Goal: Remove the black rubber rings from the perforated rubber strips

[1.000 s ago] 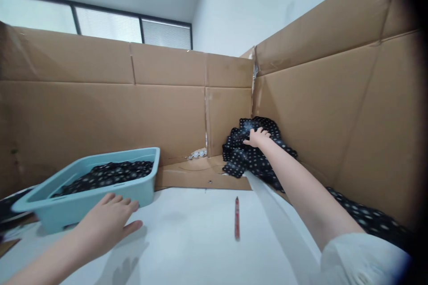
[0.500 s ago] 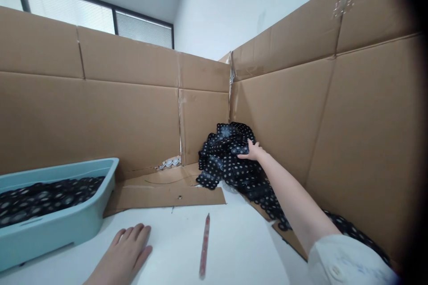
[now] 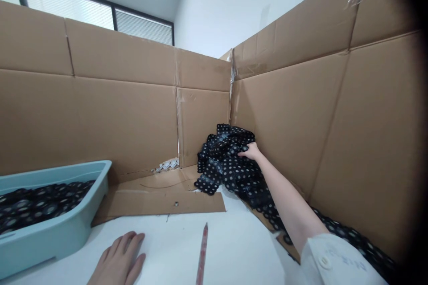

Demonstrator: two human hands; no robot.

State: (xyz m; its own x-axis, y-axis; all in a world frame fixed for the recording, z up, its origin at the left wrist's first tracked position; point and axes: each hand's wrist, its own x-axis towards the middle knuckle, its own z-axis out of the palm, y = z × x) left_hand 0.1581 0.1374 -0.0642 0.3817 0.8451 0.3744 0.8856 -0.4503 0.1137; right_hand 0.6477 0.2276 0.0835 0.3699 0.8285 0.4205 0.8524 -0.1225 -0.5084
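Observation:
In the far corner a heap of black fabric with white polka dots and a scalloped edge (image 3: 230,164) is bunched up, with a strip trailing along the right wall. My right hand (image 3: 250,150) reaches into its upper right side, fingers closed on a fold of it; the fingertips are partly hidden. On the white tabletop, my left hand (image 3: 122,256) lies flat with nothing in it, its fingers stretched out. It is nearest to a light blue plastic basin (image 3: 80,227), which holds more of the dotted black fabric (image 3: 43,202).
A reddish, pencil-like stick (image 3: 202,254) lies on the white table (image 3: 167,249). Tall cardboard walls (image 3: 127,120) close off the back and right. A flat cardboard strip (image 3: 160,204) and a bit of white lace-like trim (image 3: 167,164) lie by the back wall.
My right hand's spread fingers have closed on the dotted fabric. The view has shifted a little; my left hand stays flat on the table.

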